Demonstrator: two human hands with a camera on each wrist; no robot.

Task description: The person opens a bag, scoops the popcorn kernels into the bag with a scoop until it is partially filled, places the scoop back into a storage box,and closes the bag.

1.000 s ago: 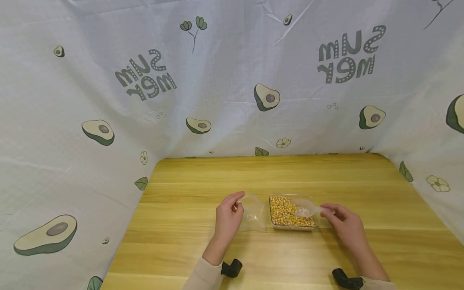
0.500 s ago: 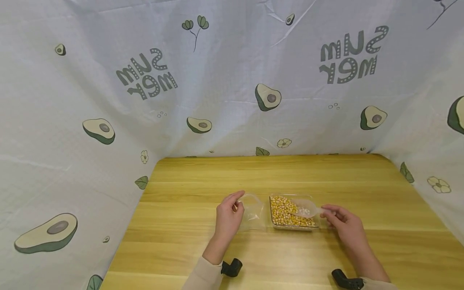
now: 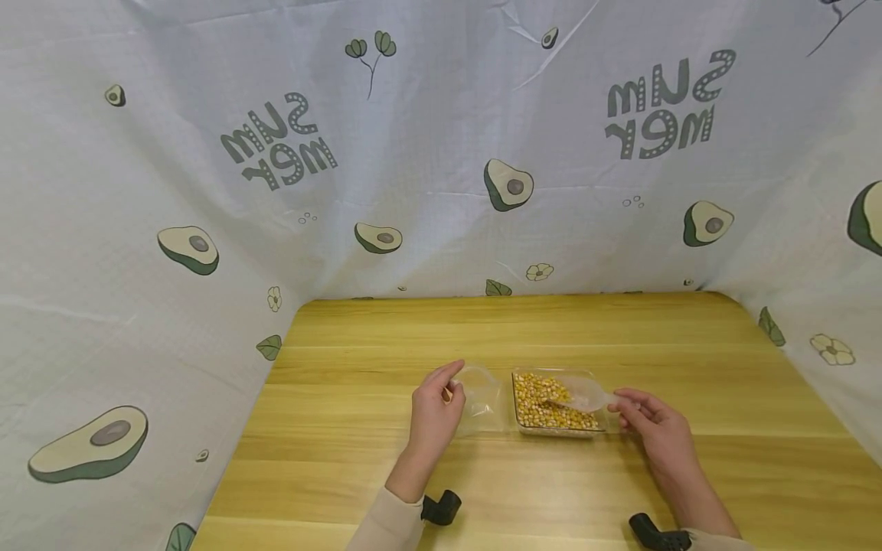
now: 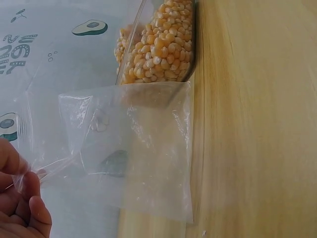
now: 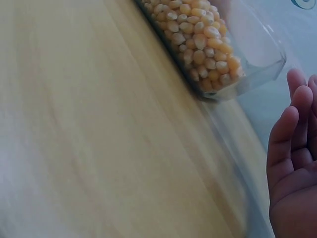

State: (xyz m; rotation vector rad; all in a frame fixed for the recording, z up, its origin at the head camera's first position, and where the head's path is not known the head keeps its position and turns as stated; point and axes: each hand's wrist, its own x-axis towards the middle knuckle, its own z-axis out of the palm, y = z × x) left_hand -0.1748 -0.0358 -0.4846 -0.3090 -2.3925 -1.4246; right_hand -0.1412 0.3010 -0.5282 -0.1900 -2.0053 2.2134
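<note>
Left of the container, my left hand pinches the edge of a clear plastic bag. In the left wrist view the bag spreads out flat-sided, with nothing visible inside. A rectangular glass container of yellow corn kernels stands between the hands. My right hand holds the handle of a translucent scoop, whose tip lies among the kernels. In the right wrist view, curled fingers show at the right edge, while the scoop is mostly hidden by the container's end.
Everything stands on a wood-grain table. A white cloth printed with avocados rises behind it and along both sides. Black wrist mounts sit at both cuffs.
The scoop has shifted slightly and tilted in the corn, and the pale kernels seen in its bowl earlier no longer show. My left hand and the bag have stayed almost still.
</note>
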